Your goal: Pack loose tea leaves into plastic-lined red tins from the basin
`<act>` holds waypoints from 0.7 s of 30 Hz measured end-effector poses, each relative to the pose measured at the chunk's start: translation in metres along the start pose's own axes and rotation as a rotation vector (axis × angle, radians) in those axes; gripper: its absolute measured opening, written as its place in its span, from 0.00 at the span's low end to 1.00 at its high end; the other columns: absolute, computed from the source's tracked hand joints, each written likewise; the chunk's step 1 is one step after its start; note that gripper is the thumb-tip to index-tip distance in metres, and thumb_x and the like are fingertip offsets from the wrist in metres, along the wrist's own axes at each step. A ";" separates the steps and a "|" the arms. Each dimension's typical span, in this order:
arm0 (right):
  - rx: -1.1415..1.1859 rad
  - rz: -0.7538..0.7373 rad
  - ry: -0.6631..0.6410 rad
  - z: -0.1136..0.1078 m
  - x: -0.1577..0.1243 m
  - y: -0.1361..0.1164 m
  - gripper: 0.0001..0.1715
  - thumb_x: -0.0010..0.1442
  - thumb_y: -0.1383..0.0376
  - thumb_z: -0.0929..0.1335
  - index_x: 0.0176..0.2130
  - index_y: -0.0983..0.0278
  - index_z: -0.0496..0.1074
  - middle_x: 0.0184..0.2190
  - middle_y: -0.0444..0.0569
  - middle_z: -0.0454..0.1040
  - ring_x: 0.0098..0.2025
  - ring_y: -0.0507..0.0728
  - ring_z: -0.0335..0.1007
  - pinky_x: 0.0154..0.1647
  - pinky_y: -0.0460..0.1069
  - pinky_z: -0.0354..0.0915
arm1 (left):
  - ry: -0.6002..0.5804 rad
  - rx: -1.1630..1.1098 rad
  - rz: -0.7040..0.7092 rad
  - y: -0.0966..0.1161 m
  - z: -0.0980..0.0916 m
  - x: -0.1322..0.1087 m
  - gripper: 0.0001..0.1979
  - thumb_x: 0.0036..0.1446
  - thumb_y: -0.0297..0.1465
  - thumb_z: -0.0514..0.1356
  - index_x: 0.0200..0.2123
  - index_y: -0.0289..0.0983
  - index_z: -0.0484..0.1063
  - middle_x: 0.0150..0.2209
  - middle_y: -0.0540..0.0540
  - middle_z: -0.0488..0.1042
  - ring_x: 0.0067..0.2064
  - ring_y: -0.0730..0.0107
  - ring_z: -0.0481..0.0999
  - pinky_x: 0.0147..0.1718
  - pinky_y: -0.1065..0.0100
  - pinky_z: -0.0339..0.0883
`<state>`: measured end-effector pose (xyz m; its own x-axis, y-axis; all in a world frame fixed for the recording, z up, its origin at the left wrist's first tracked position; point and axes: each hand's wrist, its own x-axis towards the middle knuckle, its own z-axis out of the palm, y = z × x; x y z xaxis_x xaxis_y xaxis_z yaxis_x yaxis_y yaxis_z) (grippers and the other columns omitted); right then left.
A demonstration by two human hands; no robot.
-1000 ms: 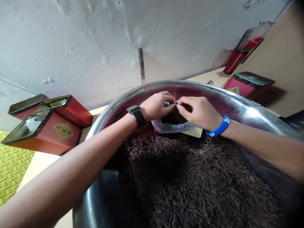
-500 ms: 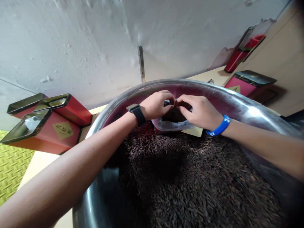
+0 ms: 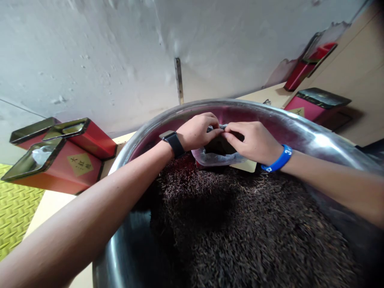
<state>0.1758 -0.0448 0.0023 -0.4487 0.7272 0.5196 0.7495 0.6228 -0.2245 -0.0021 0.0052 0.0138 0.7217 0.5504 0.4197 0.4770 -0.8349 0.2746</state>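
Note:
A clear plastic bag (image 3: 214, 159) lines a tin whose yellow label (image 3: 245, 165) shows at its side. The tin stands in a large metal basin (image 3: 120, 160), against the heap of dark loose tea leaves (image 3: 255, 232). My left hand (image 3: 199, 130), with a black watch at the wrist, pinches the bag's far edge. From the other side my right hand (image 3: 252, 140), above a blue wristband, pinches the same edge, and the fingertips of both hands nearly meet. Dark contents show inside the bag, and most of the tin is hidden.
Red open tins (image 3: 78, 168) stand together on the table left of the basin, one with a plastic bag inside. Another red tin (image 3: 315, 106) is at the right, with a further one (image 3: 300, 72) behind it. A grey wall (image 3: 120, 52) rises behind the basin.
My fingers have shifted slightly along the bag's far edge, with the fingertips now a little closer together. Otherwise little differs.

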 end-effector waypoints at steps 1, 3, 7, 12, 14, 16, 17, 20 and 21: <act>0.012 -0.009 0.010 0.001 0.000 0.001 0.10 0.58 0.66 0.60 0.34 0.65 0.70 0.31 0.49 0.73 0.33 0.54 0.68 0.36 0.49 0.61 | -0.002 0.001 -0.002 0.000 0.000 0.000 0.08 0.55 0.31 0.53 0.32 0.34 0.71 0.39 0.45 0.71 0.41 0.72 0.69 0.44 0.69 0.63; 0.035 -0.028 0.031 0.002 0.000 0.002 0.11 0.56 0.69 0.61 0.38 0.65 0.69 0.35 0.49 0.73 0.37 0.55 0.68 0.40 0.50 0.62 | -0.007 0.000 -0.012 -0.001 0.000 0.000 0.08 0.54 0.28 0.54 0.35 0.35 0.71 0.40 0.46 0.72 0.42 0.71 0.69 0.45 0.68 0.63; 0.058 -0.013 0.081 -0.002 -0.001 -0.001 0.14 0.54 0.71 0.61 0.41 0.63 0.68 0.39 0.49 0.71 0.42 0.56 0.67 0.44 0.52 0.62 | -0.013 -0.013 -0.003 -0.003 0.000 0.000 0.10 0.51 0.25 0.54 0.38 0.35 0.71 0.41 0.46 0.72 0.43 0.71 0.69 0.46 0.69 0.63; 0.219 -0.108 0.059 -0.006 -0.015 -0.036 0.13 0.57 0.67 0.60 0.41 0.60 0.68 0.41 0.50 0.70 0.44 0.55 0.65 0.49 0.53 0.60 | -0.021 -0.016 0.022 -0.006 0.001 -0.001 0.12 0.53 0.25 0.52 0.38 0.37 0.72 0.41 0.48 0.71 0.44 0.72 0.69 0.48 0.69 0.61; 0.335 -0.299 -0.155 0.001 -0.028 -0.058 0.16 0.57 0.63 0.61 0.46 0.62 0.67 0.44 0.51 0.69 0.47 0.56 0.63 0.50 0.54 0.59 | -0.023 -0.014 0.026 -0.006 0.001 -0.002 0.13 0.53 0.25 0.52 0.39 0.38 0.72 0.42 0.48 0.71 0.44 0.73 0.69 0.49 0.69 0.61; 0.379 -0.506 -0.403 0.012 -0.046 -0.078 0.28 0.54 0.56 0.64 0.52 0.63 0.62 0.52 0.54 0.63 0.53 0.60 0.57 0.52 0.57 0.57 | -0.022 -0.008 0.023 -0.006 0.001 -0.002 0.13 0.53 0.26 0.52 0.39 0.38 0.73 0.42 0.48 0.71 0.44 0.72 0.69 0.49 0.69 0.61; 0.369 -0.578 -0.496 0.018 -0.055 -0.086 0.32 0.52 0.54 0.65 0.55 0.61 0.60 0.57 0.54 0.58 0.57 0.63 0.51 0.53 0.60 0.54 | -0.023 -0.007 0.022 -0.006 0.001 -0.002 0.12 0.53 0.26 0.52 0.39 0.38 0.73 0.42 0.48 0.71 0.44 0.72 0.69 0.49 0.69 0.61; 0.335 -0.721 -0.673 0.031 -0.080 -0.101 0.34 0.52 0.52 0.64 0.56 0.55 0.57 0.63 0.48 0.45 0.63 0.68 0.34 0.54 0.66 0.49 | -0.022 -0.011 0.023 -0.006 0.001 -0.003 0.12 0.53 0.26 0.52 0.39 0.38 0.73 0.42 0.47 0.71 0.44 0.71 0.69 0.48 0.69 0.61; 0.325 -0.737 -0.704 0.033 -0.085 -0.103 0.32 0.53 0.53 0.64 0.56 0.55 0.57 0.63 0.46 0.44 0.63 0.68 0.32 0.53 0.67 0.50 | -0.022 -0.012 0.022 -0.005 0.001 -0.003 0.12 0.53 0.26 0.52 0.38 0.38 0.73 0.42 0.47 0.71 0.44 0.71 0.69 0.48 0.69 0.61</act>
<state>0.1205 -0.1612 -0.0459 -0.9958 0.0780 0.0471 0.0595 0.9482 -0.3120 -0.0061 0.0081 0.0102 0.7431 0.5317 0.4064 0.4549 -0.8467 0.2760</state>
